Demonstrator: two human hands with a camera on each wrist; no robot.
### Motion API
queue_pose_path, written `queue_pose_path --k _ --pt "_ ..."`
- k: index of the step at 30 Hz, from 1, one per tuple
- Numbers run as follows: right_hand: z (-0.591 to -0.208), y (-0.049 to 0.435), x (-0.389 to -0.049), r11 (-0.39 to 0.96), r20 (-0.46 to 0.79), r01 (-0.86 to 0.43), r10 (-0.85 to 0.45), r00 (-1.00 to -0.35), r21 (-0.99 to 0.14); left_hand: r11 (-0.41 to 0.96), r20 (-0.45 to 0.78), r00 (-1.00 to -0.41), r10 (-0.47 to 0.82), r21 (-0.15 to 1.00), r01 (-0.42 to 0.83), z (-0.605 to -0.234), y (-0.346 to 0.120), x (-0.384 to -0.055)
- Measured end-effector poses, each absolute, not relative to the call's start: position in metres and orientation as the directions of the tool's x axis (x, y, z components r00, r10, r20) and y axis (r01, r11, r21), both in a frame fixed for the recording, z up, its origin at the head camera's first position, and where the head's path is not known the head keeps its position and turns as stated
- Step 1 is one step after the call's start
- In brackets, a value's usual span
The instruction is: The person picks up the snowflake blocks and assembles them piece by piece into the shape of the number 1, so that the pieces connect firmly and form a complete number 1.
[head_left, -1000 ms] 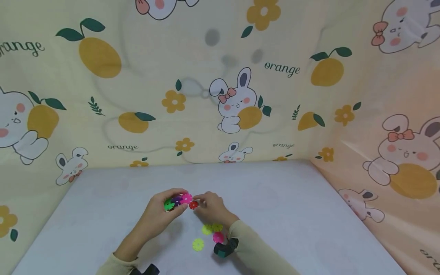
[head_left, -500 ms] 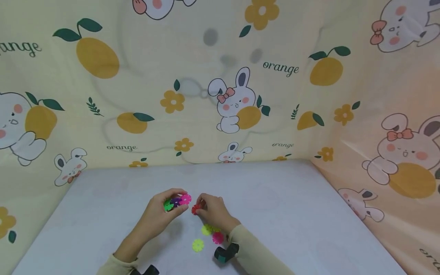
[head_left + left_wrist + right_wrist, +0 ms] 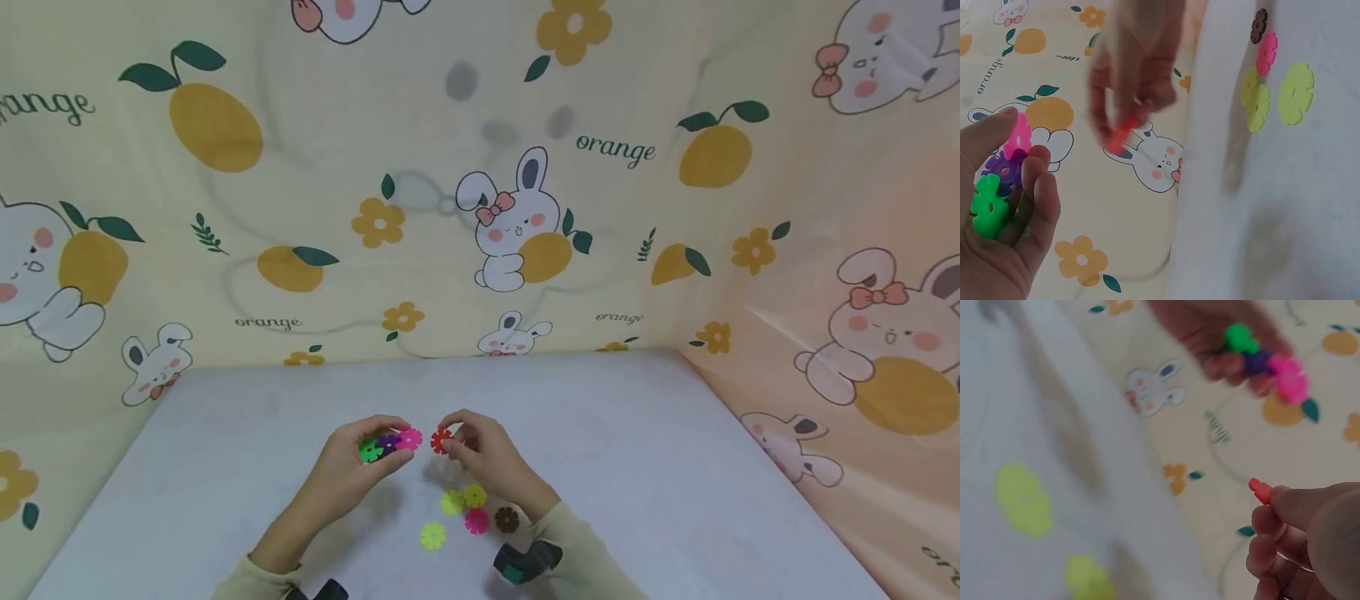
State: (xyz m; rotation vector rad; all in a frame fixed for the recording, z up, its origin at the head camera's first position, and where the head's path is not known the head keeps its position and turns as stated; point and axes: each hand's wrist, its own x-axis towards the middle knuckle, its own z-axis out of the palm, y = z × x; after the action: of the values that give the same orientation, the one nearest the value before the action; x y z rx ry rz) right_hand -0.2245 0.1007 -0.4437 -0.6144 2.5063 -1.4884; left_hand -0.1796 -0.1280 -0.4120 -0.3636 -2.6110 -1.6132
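Observation:
My left hand (image 3: 352,467) holds a joined row of flower-shaped snowflake discs above the table: a green disc (image 3: 989,207), a purple disc (image 3: 1004,171) and a pink disc (image 3: 1019,137) at the fingertip end. Between thumb and fingers my right hand (image 3: 495,458) pinches a red disc (image 3: 440,441), a short gap to the right of the pink one. In the right wrist view the red disc (image 3: 1260,490) shows nearly edge-on, partly covered by the thumb. The row's slots at the joints are too small to make out.
Loose discs lie on the white table (image 3: 637,483) below the hands: a yellow one (image 3: 432,536), two more yellow ones touching or overlapping, a hot-pink one (image 3: 476,521) and a brown one (image 3: 507,520). A printed cloth (image 3: 420,275) stands behind the table.
The red disc has moved away from the pink disc's edge, gripped by my right hand, which has shifted right and uncovered the brown disc. My left hand stays nearly in place.

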Motion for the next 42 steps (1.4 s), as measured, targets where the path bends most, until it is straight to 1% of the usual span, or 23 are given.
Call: queue_pose_path --k 6,14,20,27,36,42 --pt "-0.425 0.108 -0.218 0.324 0.157 -0.311 -0.423 -0.892 -0.893 0.432 0.146 -0.977 0.153 0.879 0.199 -0.411 -0.128 -0.179" --pt "-0.410 0.113 -0.208 0.291 0.204 -0.361 -0.455 -0.867 -0.886 0.423 0.165 -0.975 0.149 0.880 0.214 -0.410 -0.125 -0.179" --pt "-0.403 0.114 -0.201 0.301 0.211 -0.382 -0.472 -0.856 -0.874 0.432 0.159 -0.975 0.158 0.876 0.213 -0.409 -0.121 -0.177" --pt "-0.399 0.110 -0.195 0.352 0.222 -0.414 -0.473 -0.853 -0.840 0.426 0.156 -0.974 0.162 0.879 0.212 -0.408 -0.120 -0.175" --pt "-0.401 0.109 -0.193 0.376 0.249 -0.448 -0.470 -0.847 -0.811 0.412 0.151 -0.969 0.197 0.884 0.222 -0.410 -0.118 -0.175" --pt "-0.401 0.107 -0.193 0.397 0.263 -0.467 -0.468 -0.844 -0.790 0.387 0.167 -0.958 0.234 0.888 0.250 -0.413 -0.120 -0.177"
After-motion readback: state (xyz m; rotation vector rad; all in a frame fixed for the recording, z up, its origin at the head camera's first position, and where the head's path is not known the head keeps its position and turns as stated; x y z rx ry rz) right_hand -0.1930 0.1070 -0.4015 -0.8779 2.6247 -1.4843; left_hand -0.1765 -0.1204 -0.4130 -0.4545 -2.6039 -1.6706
